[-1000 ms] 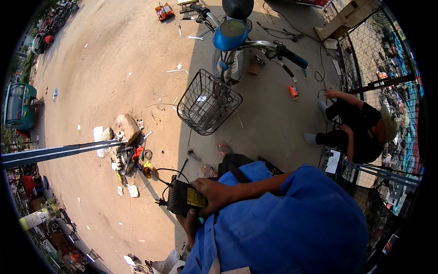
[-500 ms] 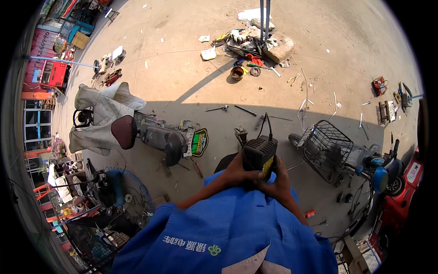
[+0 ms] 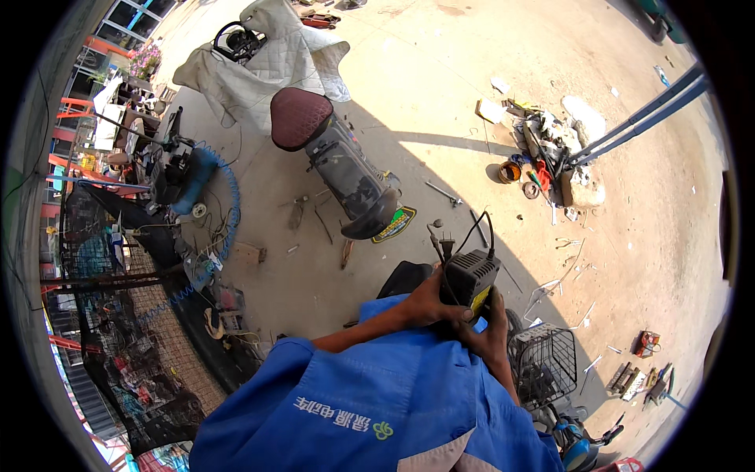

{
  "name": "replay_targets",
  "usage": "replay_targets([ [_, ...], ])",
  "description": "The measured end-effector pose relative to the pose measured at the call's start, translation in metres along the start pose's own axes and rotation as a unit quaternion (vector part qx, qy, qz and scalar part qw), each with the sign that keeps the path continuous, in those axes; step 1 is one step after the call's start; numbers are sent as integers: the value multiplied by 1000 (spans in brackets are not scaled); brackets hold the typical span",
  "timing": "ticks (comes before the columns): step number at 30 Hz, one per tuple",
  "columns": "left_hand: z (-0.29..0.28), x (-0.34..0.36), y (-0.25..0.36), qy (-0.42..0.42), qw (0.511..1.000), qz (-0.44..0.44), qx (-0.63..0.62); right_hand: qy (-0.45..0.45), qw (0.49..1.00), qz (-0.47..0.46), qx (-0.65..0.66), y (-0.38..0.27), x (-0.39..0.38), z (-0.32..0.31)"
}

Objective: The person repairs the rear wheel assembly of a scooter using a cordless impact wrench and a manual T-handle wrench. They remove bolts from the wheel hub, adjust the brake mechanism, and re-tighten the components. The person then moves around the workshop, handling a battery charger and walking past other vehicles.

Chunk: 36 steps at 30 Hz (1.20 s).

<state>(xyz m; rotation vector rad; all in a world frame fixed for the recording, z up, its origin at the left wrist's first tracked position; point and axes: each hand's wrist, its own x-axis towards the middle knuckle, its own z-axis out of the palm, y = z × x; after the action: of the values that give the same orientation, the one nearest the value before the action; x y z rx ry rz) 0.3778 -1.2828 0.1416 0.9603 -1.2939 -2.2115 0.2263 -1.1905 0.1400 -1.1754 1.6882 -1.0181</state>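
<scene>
Close to my blue jacket I hold a black battery charger (image 3: 470, 271), a boxy unit with ribbed vents and a yellow label. My left hand (image 3: 430, 305) grips its left side, thumb laid along the lower edge. My right hand (image 3: 489, 334) closes round its right side and bottom, some fingers hidden behind it. A black cord (image 3: 478, 228) loops up from its far corner. Beside my left fingers a two-pin plug (image 3: 447, 245) sticks up.
Ahead to the left stands a scooter with a maroon seat (image 3: 302, 118) and a quilted cover (image 3: 263, 71). A wire basket (image 3: 544, 363) on a bike is at the right. Scattered tools, a stone and blue poles (image 3: 641, 118) lie beyond; a coiled blue hose (image 3: 233, 204) sits left.
My view has swung to the left, so the scooter sits farther up and the bike basket lower right. Both hands keep hold of the charger, which now appears tilted.
</scene>
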Motion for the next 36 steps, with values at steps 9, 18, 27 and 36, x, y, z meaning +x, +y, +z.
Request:
replay_targets([
  [9, -4, -35, -25, 220, 969, 101, -55, -229, 972, -41, 20, -9, 46, 12],
  [18, 36, -74, -44, 358, 921, 94, -121, -434, 899, -57, -27, 0, 51, 11],
  [27, 40, -117, -90, 499, 854, 126, -80, -558, 826, -57, -56, -13, 46, 56],
  [36, -7, -177, -70, 528, 825, 153, -132, -595, 784, -153, -89, -40, 45, 146],
])
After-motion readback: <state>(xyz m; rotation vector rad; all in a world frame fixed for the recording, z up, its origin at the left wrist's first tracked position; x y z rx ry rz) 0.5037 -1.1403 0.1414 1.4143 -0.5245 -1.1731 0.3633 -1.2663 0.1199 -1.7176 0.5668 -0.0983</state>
